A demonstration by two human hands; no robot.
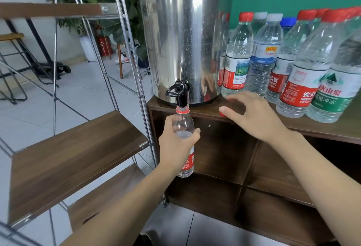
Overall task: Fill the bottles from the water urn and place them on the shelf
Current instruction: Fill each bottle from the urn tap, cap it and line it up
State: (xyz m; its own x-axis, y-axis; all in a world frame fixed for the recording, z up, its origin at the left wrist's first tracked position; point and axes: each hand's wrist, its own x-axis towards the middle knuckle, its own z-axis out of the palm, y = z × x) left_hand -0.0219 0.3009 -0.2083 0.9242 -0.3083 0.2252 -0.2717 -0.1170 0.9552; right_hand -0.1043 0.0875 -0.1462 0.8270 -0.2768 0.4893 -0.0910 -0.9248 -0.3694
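Observation:
A steel water urn (183,31) stands on a brown cabinet, its black tap (178,91) hanging over the front edge. My left hand (176,144) grips an uncapped clear bottle (184,126) with a red label, its mouth right under the tap; water shows inside at about the height of my fingers. My right hand (254,115) hovers over the cabinet top with curled fingers, and its thumb touches a red cap (221,114) lying at the edge. Several capped bottles (293,60) stand to the right of the urn.
A metal-framed shelf with wooden boards (68,158) stands to the left of the cabinet (322,128). The cabinet has open cubbies below. Tiled floor, stools and a potted plant lie behind the shelf.

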